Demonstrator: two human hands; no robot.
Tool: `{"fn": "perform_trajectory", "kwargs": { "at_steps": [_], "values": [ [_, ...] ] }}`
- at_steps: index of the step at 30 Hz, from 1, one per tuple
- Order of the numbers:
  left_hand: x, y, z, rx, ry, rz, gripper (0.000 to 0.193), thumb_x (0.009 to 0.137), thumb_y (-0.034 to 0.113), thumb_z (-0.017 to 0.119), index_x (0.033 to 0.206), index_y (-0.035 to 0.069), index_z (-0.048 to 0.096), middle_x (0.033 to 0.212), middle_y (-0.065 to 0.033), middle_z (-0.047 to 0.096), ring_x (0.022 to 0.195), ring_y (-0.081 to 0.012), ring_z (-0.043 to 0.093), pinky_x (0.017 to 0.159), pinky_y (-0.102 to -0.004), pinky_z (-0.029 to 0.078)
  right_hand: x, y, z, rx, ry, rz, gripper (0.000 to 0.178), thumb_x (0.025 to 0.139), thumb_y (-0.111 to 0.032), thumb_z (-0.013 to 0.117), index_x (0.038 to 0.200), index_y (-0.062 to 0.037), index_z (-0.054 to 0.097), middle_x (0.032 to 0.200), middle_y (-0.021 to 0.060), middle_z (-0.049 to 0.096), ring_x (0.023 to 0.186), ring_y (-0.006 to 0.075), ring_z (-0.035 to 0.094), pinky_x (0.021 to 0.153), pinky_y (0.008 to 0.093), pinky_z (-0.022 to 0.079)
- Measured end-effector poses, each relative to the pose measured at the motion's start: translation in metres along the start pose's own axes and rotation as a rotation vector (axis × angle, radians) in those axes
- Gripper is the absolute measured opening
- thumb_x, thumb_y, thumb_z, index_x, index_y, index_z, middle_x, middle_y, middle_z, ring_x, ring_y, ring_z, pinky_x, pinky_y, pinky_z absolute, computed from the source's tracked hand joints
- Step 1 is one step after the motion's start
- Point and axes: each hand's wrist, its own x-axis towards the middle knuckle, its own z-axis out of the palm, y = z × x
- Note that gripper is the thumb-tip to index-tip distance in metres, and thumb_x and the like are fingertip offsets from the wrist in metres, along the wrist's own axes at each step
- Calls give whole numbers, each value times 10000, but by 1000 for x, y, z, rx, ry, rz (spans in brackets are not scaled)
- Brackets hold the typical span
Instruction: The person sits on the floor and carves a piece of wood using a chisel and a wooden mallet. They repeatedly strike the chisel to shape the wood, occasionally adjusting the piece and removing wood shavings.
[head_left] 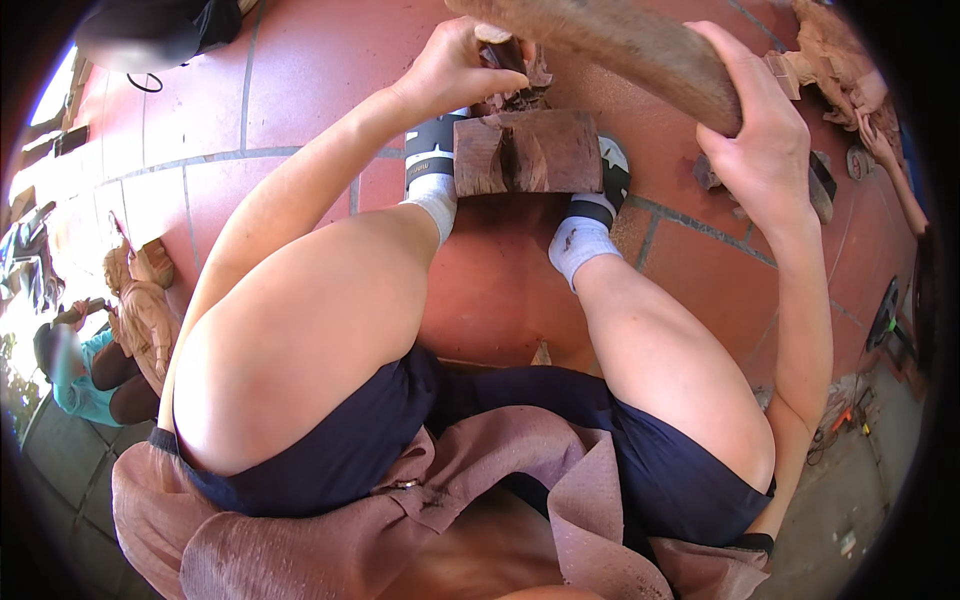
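My right hand [765, 150] is closed round one end of a thick, rough wooden club [620, 55]. The club slants up to the left and runs out of the top of the picture. Beyond the block, my left hand [455, 70] pinches a dark brown wooden piece [508, 58] with a pale end. The club's near side passes just right of that hand; whether they touch I cannot tell. Between my feet sits a squared wooden block [535, 150] with a dark split in its face. Part of the dark piece is hidden by my fingers.
Red floor tiles [310, 90] surround me. Wood scraps [820, 185] lie to the right, near a carved wooden figure [835, 60] with another person's hand [880, 140] by it. At left, a person in a teal top [85, 390] sits by another carved figure [145, 310].
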Motion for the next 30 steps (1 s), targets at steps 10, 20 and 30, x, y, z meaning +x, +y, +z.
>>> {"fn": "perform_trajectory", "kwargs": {
  "at_steps": [10, 20, 30],
  "values": [
    [-15, 3, -15, -133, 81, -40, 365, 745, -72, 725, 1089, 10, 634, 959, -54, 687, 820, -133, 663, 735, -287, 557, -1, -3, 14, 114, -70, 70, 686, 706, 59, 644, 1337, -166, 498, 1225, 87, 606, 1110, 247, 604, 938, 324, 477],
    [-3, 8, -29, -188, -24, -78, 261, 706, -127, 732, 915, 2, 644, 940, -87, 693, 824, -151, 666, 750, -285, 553, -7, -8, 8, 265, -46, 231, 662, 721, 28, 657, 1341, -139, 493, 1199, 85, 625, 1104, 215, 611, 941, 331, 472],
    [-15, -3, -17, -64, 36, -23, 401, 710, -78, 753, 1088, 2, 648, 1010, -65, 687, 933, -147, 632, 820, -327, 531, -10, -14, 6, 239, -48, 147, 671, 706, 41, 655, 1334, -136, 499, 1199, 81, 614, 1068, 229, 623, 925, 321, 480]
  ]
}}
